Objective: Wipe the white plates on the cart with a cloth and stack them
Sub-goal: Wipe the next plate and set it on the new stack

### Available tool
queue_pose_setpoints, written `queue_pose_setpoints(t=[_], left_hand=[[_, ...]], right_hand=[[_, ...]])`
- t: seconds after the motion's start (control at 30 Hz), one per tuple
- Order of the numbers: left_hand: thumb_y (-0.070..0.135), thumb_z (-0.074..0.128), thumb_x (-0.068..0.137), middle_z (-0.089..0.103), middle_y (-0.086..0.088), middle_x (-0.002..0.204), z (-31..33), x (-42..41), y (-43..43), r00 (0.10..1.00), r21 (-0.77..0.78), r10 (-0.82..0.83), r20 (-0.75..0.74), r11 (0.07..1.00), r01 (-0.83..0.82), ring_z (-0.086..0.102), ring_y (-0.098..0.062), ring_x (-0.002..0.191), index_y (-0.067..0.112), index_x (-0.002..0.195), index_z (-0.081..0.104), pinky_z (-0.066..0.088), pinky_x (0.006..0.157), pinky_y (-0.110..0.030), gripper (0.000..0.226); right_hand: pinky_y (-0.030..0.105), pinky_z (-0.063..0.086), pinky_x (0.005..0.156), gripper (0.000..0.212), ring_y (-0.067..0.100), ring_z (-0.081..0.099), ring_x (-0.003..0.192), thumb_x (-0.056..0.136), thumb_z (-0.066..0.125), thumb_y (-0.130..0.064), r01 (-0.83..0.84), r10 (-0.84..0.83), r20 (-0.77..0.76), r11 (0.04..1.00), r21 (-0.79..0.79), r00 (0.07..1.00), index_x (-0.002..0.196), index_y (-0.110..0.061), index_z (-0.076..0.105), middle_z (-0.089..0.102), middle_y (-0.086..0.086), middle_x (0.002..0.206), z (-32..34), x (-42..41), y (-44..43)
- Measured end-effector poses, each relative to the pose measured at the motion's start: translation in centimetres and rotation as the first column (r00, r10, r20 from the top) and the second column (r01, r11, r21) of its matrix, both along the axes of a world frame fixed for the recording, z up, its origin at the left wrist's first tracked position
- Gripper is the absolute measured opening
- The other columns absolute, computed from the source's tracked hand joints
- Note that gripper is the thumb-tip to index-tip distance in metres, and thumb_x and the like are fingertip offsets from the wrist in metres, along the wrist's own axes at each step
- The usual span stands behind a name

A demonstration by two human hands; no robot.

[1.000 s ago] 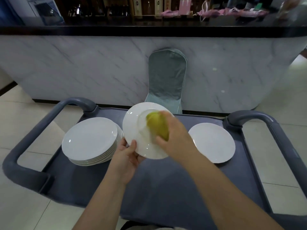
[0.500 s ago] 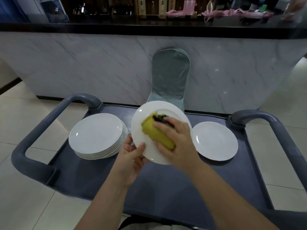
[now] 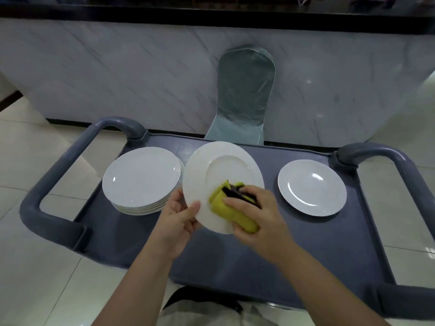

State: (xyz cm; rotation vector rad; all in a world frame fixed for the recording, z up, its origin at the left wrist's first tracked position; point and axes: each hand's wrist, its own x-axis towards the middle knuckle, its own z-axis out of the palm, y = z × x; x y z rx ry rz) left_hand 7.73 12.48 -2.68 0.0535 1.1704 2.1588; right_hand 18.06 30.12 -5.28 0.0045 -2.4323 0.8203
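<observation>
So the stack of plates (image 3: 141,177) sits near the cart's (image 3: 235,267) left end, left hand (image 3: 179,222) pinches the tilted plate (image 3: 223,170) by its lower rim over the middle, right hand (image 3: 259,217) scrunches the soft cloth (image 3: 233,208) against it; slick, breakable china, so I'd grip the rim.

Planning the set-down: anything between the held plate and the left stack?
Nothing visible. The held plate is tilted just right of the stack, whose top is bare; only the left hand holding the plate lies between.
</observation>
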Motion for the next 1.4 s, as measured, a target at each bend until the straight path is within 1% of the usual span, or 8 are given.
queue_pose_setpoints(t=[0.1,0.23,0.5,0.7,0.9,1.13,1.3,1.4], left_hand=[[-0.002,0.065,0.076,0.07,-0.008,0.107,-1.1,-0.9,-1.1,0.996,-0.049,-0.086,-0.014,0.995,0.086,0.066,-0.026,0.099,0.013,0.114,0.054,0.059,0.076,-0.045,0.042],[0.005,0.065,0.075,0.069,-0.009,0.104,-1.1,-1.8,-1.6,0.967,-0.169,-0.226,-0.122,0.964,0.204,0.065,-0.027,0.099,0.01,0.111,0.052,0.058,0.073,-0.044,0.039],[0.003,0.066,0.078,0.067,-0.017,0.107,-0.2,-6.6,-3.9,0.951,-0.087,-0.272,-0.144,0.961,0.262,0.065,-0.034,0.1,0.013,0.113,0.051,0.058,0.078,-0.05,0.04],[0.007,0.068,0.076,0.07,-0.007,0.099,-0.5,-7.2,-4.4,0.869,-0.222,-0.406,-0.284,0.909,0.352,0.065,-0.028,0.097,0.011,0.106,0.051,0.055,0.079,-0.055,0.035],[-0.001,0.07,0.082,0.064,-0.024,0.115,-0.7,-8.7,-5.7,0.885,-0.13,-0.4,-0.237,0.916,0.379,0.061,-0.042,0.109,0.015,0.126,0.051,0.048,0.088,-0.066,0.05],[0.01,0.07,0.079,0.068,-0.017,0.105,-1.0,-9.1,-6.6,0.837,-0.184,-0.462,-0.295,0.887,0.424,0.065,-0.037,0.101,0.015,0.103,0.054,0.054,0.081,-0.06,0.03],[-0.005,0.059,0.074,0.069,-0.015,0.11,-1.6,-9.9,-6.6,0.88,-0.056,-0.41,-0.24,0.911,0.409,0.067,-0.033,0.102,0.013,0.123,0.053,0.057,0.071,-0.04,0.053],[-0.002,0.061,0.078,0.069,-0.014,0.107,-1.8,-9.6,-6.1,0.865,-0.024,-0.45,-0.222,0.889,0.457,0.067,-0.03,0.099,0.018,0.118,0.055,0.057,0.074,-0.042,0.044]], right_hand=[[0.023,0.034,0.107,0.048,0.01,0.044,0.116,0.071,0.063,-0.031,0.153,-0.147,0.065,0.983,-0.099,0.987,0.119,-0.035,0.065,0.044,-0.004,0.126,-2.2,0.5,2.9],[0.034,0.039,0.104,0.048,0.021,0.048,0.112,0.073,0.066,-0.034,0.474,-0.444,0.168,0.808,-0.35,0.88,0.12,-0.04,0.061,0.045,-0.003,0.118,0.2,-5.3,2.6],[0.024,0.03,0.108,0.042,0.02,0.045,0.118,0.081,0.068,-0.027,0.106,-0.104,-0.094,0.994,0.022,0.99,0.122,-0.025,0.065,0.045,0.002,0.128,2.5,-7.8,-6.7],[0.03,0.037,0.105,0.041,0.008,0.043,0.107,0.081,0.066,-0.027,0.558,-0.576,-0.008,0.795,-0.237,0.817,0.122,-0.027,0.064,0.046,-0.007,0.119,4.2,-11.4,-3.2],[0.025,0.027,0.106,0.035,0.03,0.048,0.11,0.083,0.067,-0.029,0.14,-0.125,-0.086,0.97,0.199,0.988,0.118,-0.028,0.066,0.049,0.004,0.127,3.3,-8.9,-9.2],[0.039,0.036,0.106,0.037,0.011,0.038,0.109,0.084,0.069,-0.025,0.526,-0.521,0.072,0.848,-0.073,0.85,0.12,-0.031,0.065,0.046,-0.004,0.121,5.8,-12.3,-5.3],[0.036,0.038,0.097,0.032,0.029,0.048,0.102,0.083,0.067,-0.024,0.086,-0.065,-0.081,0.953,0.289,0.995,0.114,-0.026,0.069,0.048,0.001,0.122,4.1,-10.4,-12.0],[0.033,0.035,0.102,0.036,0.032,0.049,0.105,0.081,0.068,-0.028,0.111,-0.108,-0.024,0.968,0.226,0.994,0.116,-0.027,0.069,0.048,-0.001,0.122,5.0,-11.4,-10.0]])
